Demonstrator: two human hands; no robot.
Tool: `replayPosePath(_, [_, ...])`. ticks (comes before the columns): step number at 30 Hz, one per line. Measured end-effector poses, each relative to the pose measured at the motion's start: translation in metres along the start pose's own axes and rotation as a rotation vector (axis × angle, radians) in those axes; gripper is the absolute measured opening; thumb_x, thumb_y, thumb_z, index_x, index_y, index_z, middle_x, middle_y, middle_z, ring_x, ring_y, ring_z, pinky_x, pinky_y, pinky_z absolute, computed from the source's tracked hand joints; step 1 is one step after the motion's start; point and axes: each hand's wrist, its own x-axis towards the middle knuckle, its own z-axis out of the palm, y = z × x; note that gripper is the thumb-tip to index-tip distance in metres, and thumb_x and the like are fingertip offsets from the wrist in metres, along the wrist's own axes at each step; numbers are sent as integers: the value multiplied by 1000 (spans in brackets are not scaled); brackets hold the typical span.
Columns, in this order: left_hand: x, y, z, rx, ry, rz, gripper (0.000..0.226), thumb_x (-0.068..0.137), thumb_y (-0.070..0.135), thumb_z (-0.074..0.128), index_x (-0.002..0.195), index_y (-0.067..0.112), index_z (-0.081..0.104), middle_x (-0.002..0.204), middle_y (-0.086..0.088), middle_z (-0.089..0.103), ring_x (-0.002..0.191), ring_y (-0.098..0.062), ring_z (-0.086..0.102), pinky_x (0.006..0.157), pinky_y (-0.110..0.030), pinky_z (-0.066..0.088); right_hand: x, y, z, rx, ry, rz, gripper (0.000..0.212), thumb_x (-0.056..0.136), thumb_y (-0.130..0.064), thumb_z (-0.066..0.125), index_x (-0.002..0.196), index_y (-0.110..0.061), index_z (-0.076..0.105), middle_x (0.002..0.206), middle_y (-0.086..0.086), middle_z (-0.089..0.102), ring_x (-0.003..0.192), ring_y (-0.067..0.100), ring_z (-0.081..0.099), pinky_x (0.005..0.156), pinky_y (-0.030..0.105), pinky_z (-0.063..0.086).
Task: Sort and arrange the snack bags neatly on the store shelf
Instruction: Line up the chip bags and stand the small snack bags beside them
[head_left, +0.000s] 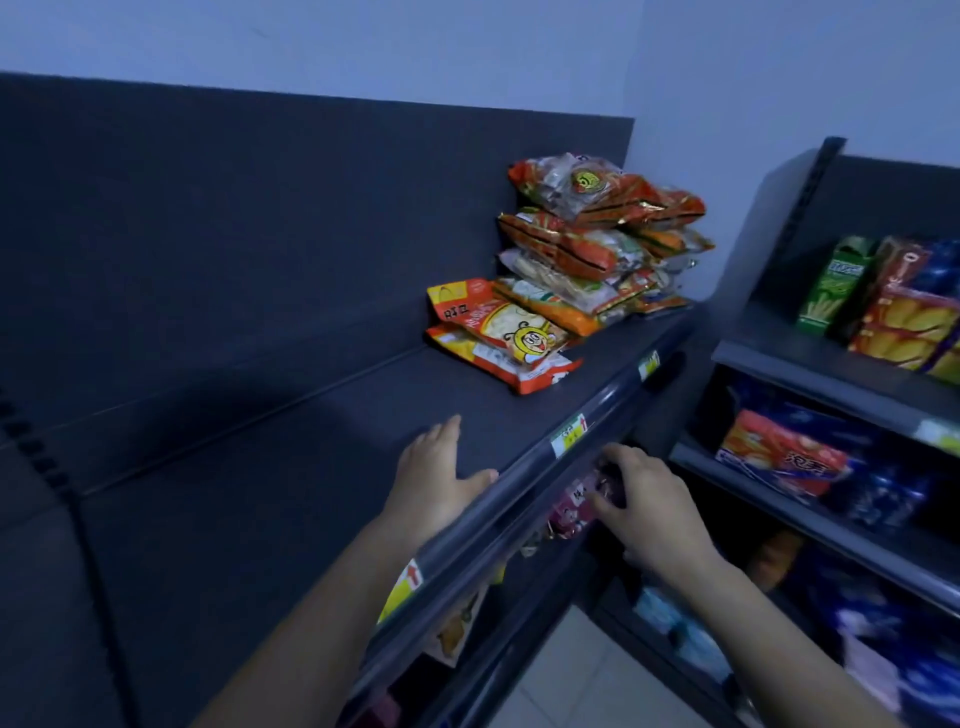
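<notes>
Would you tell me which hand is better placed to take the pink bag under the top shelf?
The right hand: its fingers curl at the pink bag below the rail; the left hand lies flat on the top shelf.

Matt dark shelving, shiny crinkly packets

top shelf (311, 457) and its back panel (260, 208) look like dark painted metal, dull and faintly grainy; the front rail (519, 499) is smoother with a soft sheen, plastic by the looks of it; price labels (569, 435) are plain paper slips; snack bags (587, 249) are thin plastic film, glossy and crinkled, partly see-through; the green box (831, 283) on the side rack looks like printed cardboard with a slight gloss; slotted upright (810, 208) is matt metal; wall (363, 41) is flat matt paint; floor (561, 675) is smooth pale tile
</notes>
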Motion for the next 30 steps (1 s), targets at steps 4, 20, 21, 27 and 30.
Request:
replayPosePath(4, [49, 21, 19, -109, 9, -55, 79, 88, 40, 62, 149, 10, 20, 145, -3, 39, 135, -19, 33, 112, -39, 28, 39, 31, -2, -3, -5, -29, 57, 88, -35, 58, 138, -15, 39, 134, 3, 50, 123, 21, 45, 98, 32, 35])
replayPosePath(20, [260, 21, 73, -531, 213, -317, 90, 62, 47, 76, 135, 27, 26, 130, 3, 48, 121, -20, 50, 101, -46, 43, 294, 48, 44, 5, -175, -235, 66, 83, -22, 62, 141, -18, 30, 143, 2, 35, 131, 22, 31, 104, 33, 30])
replayPosePath(21, [266, 22, 75, -514, 248, -330, 96, 59, 46, 77, 137, 25, 25, 131, 2, 47, 123, -21, 48, 102, -47, 42, 303, 50, 46, -13, -203, -254, 71, 82, -21, 61, 144, -16, 26, 146, 2, 32, 133, 22, 28, 105, 33, 28])
replayPosePath(27, [281, 33, 84, -328, 193, -404, 140, 60, 51, 82, 146, 17, -23, 155, -2, 10, 142, -25, 9, 116, -44, 17, 346, 50, 40, -140, -373, -303, 93, 77, -31, 69, 148, -17, 11, 142, 7, 37, 130, 28, 20, 105, 32, 22])
replayPosePath(30, [290, 29, 91, -310, 148, -417, 154, 45, 57, 82, 141, 20, -33, 155, -3, 7, 143, -25, 7, 117, -42, 17, 364, 45, 34, -188, -481, -277, 89, 76, -32, 71, 144, -11, 18, 135, 14, 39, 130, 35, 22, 108, 35, 23])
